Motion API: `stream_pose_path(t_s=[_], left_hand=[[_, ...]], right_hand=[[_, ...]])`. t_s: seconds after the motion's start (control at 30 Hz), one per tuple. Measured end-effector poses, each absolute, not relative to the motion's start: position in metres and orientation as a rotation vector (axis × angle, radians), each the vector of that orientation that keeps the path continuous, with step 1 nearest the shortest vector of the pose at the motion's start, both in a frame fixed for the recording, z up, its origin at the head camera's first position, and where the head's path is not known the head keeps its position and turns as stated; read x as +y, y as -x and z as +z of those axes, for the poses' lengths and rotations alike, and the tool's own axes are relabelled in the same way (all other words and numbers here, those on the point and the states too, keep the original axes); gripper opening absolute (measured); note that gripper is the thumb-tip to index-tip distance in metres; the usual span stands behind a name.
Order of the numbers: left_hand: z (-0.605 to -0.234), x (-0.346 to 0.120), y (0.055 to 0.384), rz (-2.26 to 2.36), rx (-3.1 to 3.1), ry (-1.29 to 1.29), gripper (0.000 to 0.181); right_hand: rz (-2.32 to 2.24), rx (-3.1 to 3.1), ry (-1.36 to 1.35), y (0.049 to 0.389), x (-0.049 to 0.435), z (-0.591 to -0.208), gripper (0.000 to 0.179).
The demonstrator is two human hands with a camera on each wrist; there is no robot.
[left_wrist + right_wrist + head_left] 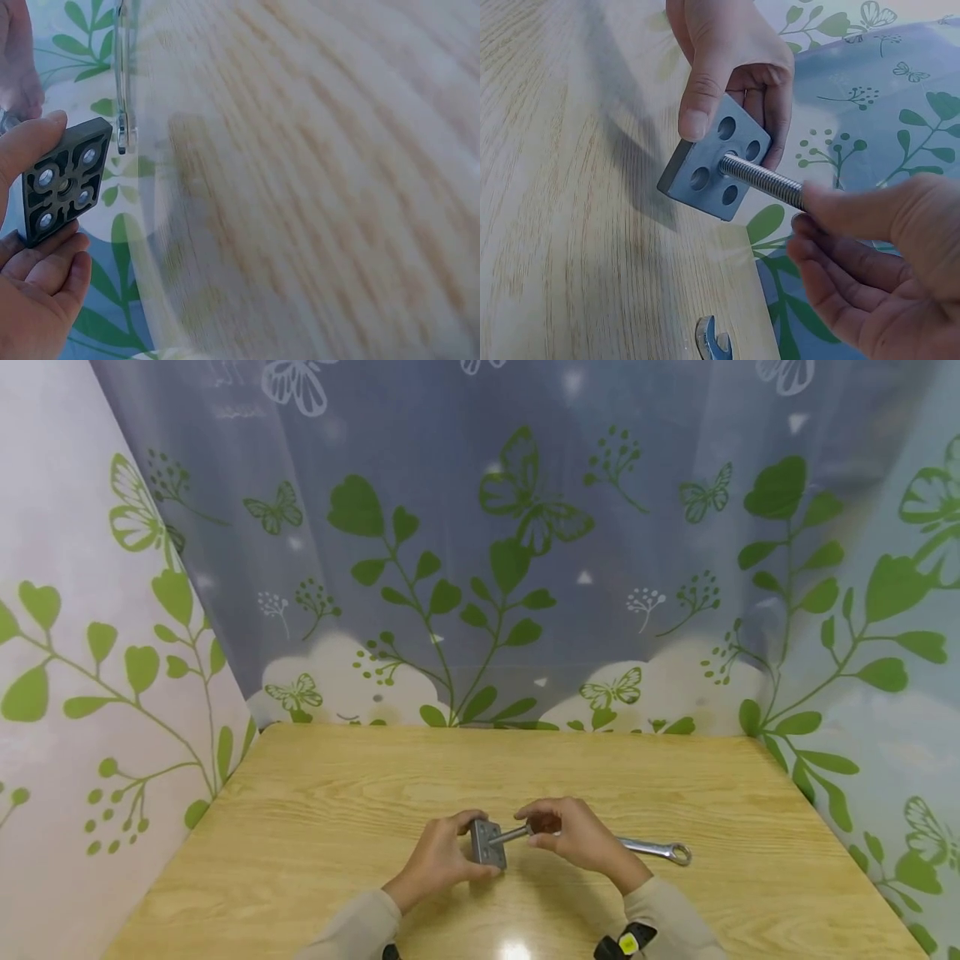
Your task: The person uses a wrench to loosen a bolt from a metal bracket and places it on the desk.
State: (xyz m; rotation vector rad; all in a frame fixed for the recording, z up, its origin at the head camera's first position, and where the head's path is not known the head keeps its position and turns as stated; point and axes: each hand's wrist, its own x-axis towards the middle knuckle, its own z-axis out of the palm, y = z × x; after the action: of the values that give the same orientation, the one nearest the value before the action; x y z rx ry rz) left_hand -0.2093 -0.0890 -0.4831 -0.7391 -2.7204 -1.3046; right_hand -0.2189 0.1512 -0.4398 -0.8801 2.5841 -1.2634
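Observation:
My left hand (438, 856) grips a square grey metal plate (681, 174) by its edges, thumb on one side and fingers on the other. Four round holes show around the plate's middle, and its ribbed back face (69, 178) appears in the left wrist view. From the plate's centre stands a threaded bolt (763, 182). Thumb and fingers of my right hand (577, 835) pinch the bolt's far end, which they hide. Both hands hold the part above the wooden table (337, 793).
A combination wrench (660, 850) lies on the table just right of my right hand; its open jaw end (711, 341) shows in the right wrist view. Curtains (465, 610) printed with leaves and butterflies hang behind the table and along both sides.

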Motion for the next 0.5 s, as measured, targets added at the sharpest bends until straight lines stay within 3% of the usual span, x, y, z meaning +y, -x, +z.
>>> stream_pose_path(t_s=[0.5], left_hand=[[-0.481, -0.0871, 0.2088, -1.26, -2.696, 0.748, 0.07]], right_hand=[[-1.332, 2.491, 0.663, 0.2166, 0.1534, -0.4353, 0.048]])
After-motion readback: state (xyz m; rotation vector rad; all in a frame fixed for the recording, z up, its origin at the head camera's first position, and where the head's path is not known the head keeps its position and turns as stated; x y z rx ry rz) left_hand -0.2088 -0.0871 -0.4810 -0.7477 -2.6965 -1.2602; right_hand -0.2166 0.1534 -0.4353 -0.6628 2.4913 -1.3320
